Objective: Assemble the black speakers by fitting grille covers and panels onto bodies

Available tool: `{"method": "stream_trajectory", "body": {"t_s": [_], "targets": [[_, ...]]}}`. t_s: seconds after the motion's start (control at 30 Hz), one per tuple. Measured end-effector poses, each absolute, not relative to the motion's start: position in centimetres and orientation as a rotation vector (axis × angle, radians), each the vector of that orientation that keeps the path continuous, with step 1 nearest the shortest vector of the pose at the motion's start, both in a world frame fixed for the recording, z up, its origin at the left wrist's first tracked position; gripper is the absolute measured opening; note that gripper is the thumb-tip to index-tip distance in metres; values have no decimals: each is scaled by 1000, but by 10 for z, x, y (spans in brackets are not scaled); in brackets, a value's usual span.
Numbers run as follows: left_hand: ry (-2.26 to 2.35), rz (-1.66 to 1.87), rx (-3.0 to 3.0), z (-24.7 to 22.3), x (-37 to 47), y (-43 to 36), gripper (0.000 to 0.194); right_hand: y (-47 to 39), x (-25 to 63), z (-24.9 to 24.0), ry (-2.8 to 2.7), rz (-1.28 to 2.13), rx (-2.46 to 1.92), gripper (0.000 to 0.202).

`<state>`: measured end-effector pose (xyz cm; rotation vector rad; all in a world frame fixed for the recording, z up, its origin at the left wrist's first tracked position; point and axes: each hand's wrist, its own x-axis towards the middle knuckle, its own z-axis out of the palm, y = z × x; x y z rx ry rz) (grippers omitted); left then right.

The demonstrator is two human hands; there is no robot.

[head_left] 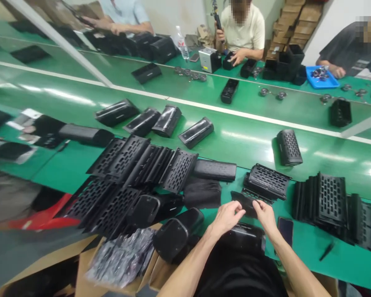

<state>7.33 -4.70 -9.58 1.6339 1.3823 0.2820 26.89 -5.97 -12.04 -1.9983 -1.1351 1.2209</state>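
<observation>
Stacks of slotted black panels (125, 159) along the left of the green bench (306, 243), overlapping in rows, and a second pile (332, 200) on the right. Between them, a flat dark cover (216, 169), a soft-looking dark piece (202, 193) just in front of it, and a small slotted stack (268, 181) close beyond the hands, in the way of a straight reach forward. Nearer, two black housings (173, 239) to the left and a glossy housing (245, 237) between the forearms; a phone (285, 231) just beside the right forearm (297, 264). Low on the left, a carton (83, 268) with plastic-wrapped parts (123, 255). Farther off, more housings on a green conveyor (244, 144); across it, a co-worker (243, 24) with a power driver (217, 20) in one hand.

At the right hand (265, 215), thumb and fingers pinching the right end of a thin dark sheet (246, 203), low over the bench. At the left hand (227, 216), fingers bunched and bent against the sheet's left end, thumb slightly apart; cannot tell whether gripping.

Left forearm (188, 264) slanting up rightward, right one up leftward, hands turned toward each other.
</observation>
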Motion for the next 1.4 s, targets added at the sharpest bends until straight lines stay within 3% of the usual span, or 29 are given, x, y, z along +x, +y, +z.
{"method": "stream_trajectory", "body": {"t_s": [0.2,0.37,0.57,0.63,0.8,1.0,1.4], "targets": [[1642,131,1524,-111,93,-14,17,-81,319,-142,-980,916,-2357,49],[1669,27,1472,-124,109,5,28,-81,321,-157,-905,855,-2431,51],[1638,97,1382,-132,106,11,7,-77,319,-156,-786,976,-2314,27],[1612,165,1326,-132,100,10,7,-82,318,-149,-745,1017,-2216,34],[1443,365,1090,-111,79,-6,29,-100,310,-112,-621,1197,-1938,54],[1209,509,807,-63,60,-35,52,-110,301,-60,-541,1388,-1684,51],[1007,729,631,-28,44,-44,48,-107,288,-22,-505,1349,-1600,49]]}}
